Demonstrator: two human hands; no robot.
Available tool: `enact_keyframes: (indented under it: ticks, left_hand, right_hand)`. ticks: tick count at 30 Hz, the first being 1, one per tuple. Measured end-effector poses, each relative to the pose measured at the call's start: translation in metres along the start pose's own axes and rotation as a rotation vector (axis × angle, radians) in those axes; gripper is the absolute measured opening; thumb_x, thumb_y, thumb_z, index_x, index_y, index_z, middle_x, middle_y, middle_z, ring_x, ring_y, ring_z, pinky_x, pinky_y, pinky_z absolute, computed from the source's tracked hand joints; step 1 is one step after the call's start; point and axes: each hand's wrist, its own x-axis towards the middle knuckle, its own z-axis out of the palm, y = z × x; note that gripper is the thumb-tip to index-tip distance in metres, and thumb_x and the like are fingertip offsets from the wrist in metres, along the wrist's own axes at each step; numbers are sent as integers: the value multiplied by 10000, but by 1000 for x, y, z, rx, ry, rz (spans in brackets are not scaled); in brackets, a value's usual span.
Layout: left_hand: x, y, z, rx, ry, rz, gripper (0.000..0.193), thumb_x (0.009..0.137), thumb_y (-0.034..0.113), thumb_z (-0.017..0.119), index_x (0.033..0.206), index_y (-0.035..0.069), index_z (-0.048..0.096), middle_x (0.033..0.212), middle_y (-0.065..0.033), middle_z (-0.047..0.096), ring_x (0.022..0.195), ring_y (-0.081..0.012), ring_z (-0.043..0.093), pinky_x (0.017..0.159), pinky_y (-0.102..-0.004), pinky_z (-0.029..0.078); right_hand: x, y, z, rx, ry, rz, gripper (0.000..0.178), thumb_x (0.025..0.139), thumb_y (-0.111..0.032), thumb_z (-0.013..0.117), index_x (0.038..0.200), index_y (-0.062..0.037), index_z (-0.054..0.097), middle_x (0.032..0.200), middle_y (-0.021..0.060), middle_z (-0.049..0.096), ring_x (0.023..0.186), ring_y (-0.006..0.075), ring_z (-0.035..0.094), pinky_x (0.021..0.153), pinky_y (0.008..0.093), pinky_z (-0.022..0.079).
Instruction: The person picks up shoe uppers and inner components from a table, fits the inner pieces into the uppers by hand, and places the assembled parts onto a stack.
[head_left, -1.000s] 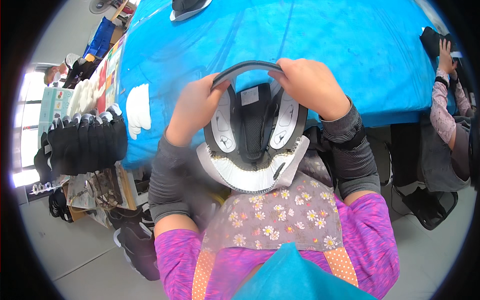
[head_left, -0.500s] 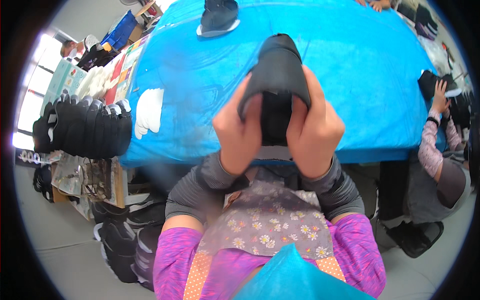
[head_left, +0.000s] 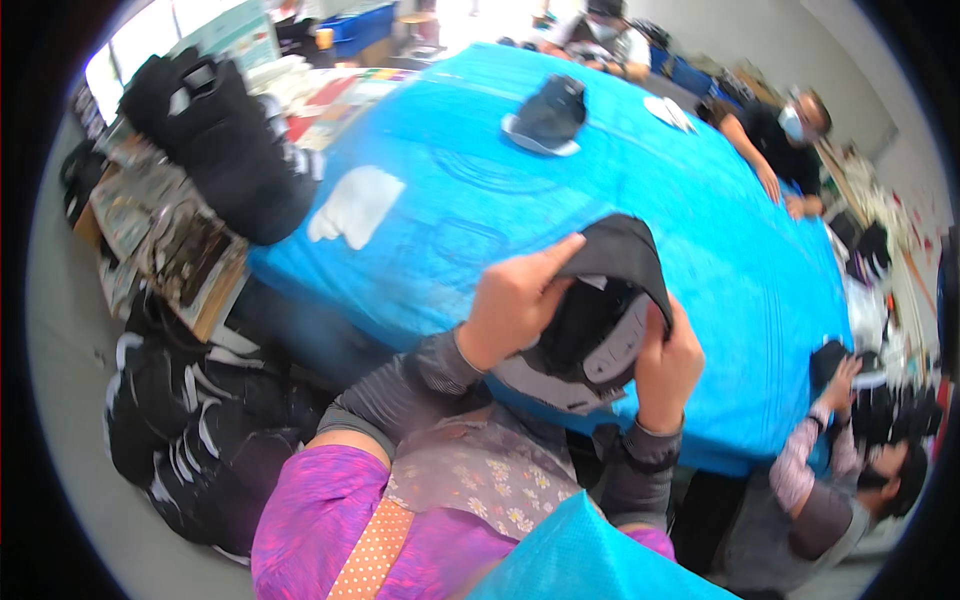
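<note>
A black shoe upper (head_left: pixel 625 250) is held up over the table's near edge, its opening turned toward me. My left hand (head_left: pixel 512 308) grips its left rim, with the thumb at the opening. On the right rim my right hand (head_left: pixel 668 368) is closed, its thumb inside the opening. A whitish panel with small dark marks (head_left: pixel 615 345) shows inside the upper, and another pale strip (head_left: pixel 545 385) lies along its lower side. Farther back on the blue-covered table (head_left: pixel 450 200) sits a second dark upper (head_left: pixel 553 112) with a white edge.
White cut pieces (head_left: pixel 358 205) lie at the table's left. A stack of black uppers (head_left: pixel 215 150) stands beside them. Black-and-white shoe parts (head_left: pixel 190 430) are piled low on the left. Co-workers sit at the far side (head_left: pixel 790 130) and on the right (head_left: pixel 830 480).
The view has swung to the right. The shoe upper has been tilted, so its inside and whitish panel now show. Both hands still grip it.
</note>
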Motion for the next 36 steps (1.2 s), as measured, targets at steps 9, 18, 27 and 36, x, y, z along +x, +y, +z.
enact_keyframes:
  ticks: [9,18,27,36]
  left_hand:
    - [-23,39,10,-128,144,-212,369,930,127,622,1287,34,616,873,-231,666,707,-354,666,622,-376,515]
    - [-28,35,3,-136,143,-199,396,920,104,635,1314,73,605,872,-244,659,709,-366,662,606,-374,509]
    - [-25,-36,-76,-756,95,-491,267,968,97,607,1222,16,602,1043,-25,668,944,-63,590,797,-244,502]
    - [-63,-47,-68,-905,143,-651,338,972,175,632,1252,-2,565,1090,-24,649,945,-83,583,810,-259,503]
  right_hand:
    - [-21,-66,18,-292,90,-200,217,964,-226,587,832,-68,655,630,142,608,526,339,587,456,416,432]
    - [-33,-67,19,-240,62,-128,206,960,-223,611,880,-52,690,666,152,629,529,343,587,455,415,426]
    - [4,-1,-12,720,-180,-53,589,1070,-409,284,1243,58,600,1209,215,657,740,184,661,699,316,525]
    - [-5,40,74,1721,-819,267,539,1033,-430,360,1219,1,626,1209,115,663,1131,260,606,1011,387,425]
